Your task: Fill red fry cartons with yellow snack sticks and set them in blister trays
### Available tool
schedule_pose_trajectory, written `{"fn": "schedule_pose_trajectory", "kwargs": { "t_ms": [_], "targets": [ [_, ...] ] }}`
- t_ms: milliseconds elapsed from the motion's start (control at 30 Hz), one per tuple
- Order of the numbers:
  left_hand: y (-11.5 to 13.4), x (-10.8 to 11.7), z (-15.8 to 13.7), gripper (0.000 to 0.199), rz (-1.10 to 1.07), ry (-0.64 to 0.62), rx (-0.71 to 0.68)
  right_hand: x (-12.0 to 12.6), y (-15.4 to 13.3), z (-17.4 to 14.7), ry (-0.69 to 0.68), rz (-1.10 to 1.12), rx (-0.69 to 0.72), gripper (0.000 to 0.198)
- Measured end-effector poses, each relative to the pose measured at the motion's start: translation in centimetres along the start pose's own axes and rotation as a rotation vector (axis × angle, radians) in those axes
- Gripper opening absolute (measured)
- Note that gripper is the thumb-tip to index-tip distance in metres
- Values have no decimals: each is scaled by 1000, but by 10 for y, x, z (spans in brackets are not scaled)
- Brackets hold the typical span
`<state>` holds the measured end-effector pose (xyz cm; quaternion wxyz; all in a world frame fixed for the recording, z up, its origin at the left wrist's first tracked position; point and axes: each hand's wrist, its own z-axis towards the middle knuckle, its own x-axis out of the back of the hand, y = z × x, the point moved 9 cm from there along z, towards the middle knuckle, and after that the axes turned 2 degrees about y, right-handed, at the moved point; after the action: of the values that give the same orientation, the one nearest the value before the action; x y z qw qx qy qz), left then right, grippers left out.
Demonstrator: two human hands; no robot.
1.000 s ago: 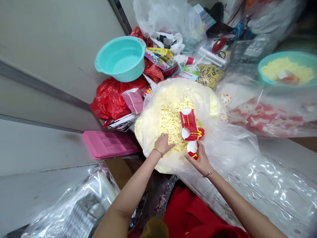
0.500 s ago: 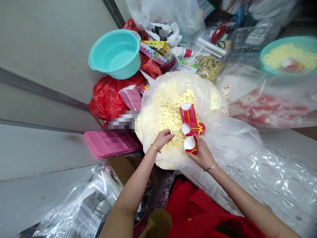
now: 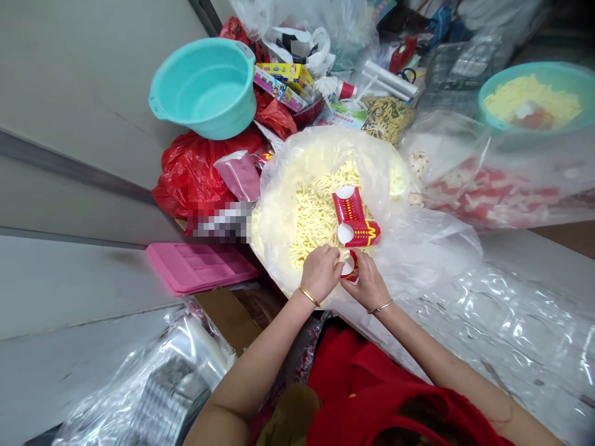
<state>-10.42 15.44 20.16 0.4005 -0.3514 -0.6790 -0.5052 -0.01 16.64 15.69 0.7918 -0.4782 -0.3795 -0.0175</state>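
My right hand (image 3: 369, 284) grips a small red French fry carton (image 3: 354, 272) with a white inside, its mouth tipped toward my left hand. Closed fingertips of my left hand (image 3: 320, 274) are at that mouth, pinching a few pale yellow fries (image 3: 344, 254); the fingers partly hide them. Below both hands, a large clear plastic bag (image 3: 283, 167) lies open, full of loose fry-shaped sticks (image 3: 316, 214). On top of the sticks, just beyond my right hand, rest nested stacks of red fry cartons (image 3: 352, 210) with yellow markings.
An aqua basin (image 3: 204, 93) stands at the back left above red plastic bags (image 3: 195, 173). Pink trays (image 3: 199, 266) lie at the left. To the right are a bag of red and white pieces (image 3: 502, 192), another aqua basin (image 3: 493, 111) with yellow contents, and clear plastic packaging (image 3: 511, 322).
My left hand has moved right, from above the loose fries to the carton's mouth. The carton in my right hand has shifted slightly left. The camera view has shifted a little.
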Motion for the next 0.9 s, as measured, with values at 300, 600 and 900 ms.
{"fn": "schedule_pose_trajectory", "kwargs": {
  "t_ms": [300,600,900],
  "targets": [
    [25,-34,-14,19,15,-61,-9,6,4,-16,8,-36,40,66],
    [-51,-12,19,27,77,74,90,8,22,-26,-11,4,-19,68],
    [-103,-33,51,9,-80,148,238,19,31,-24,-18,10,-88,70]
  ]
}}
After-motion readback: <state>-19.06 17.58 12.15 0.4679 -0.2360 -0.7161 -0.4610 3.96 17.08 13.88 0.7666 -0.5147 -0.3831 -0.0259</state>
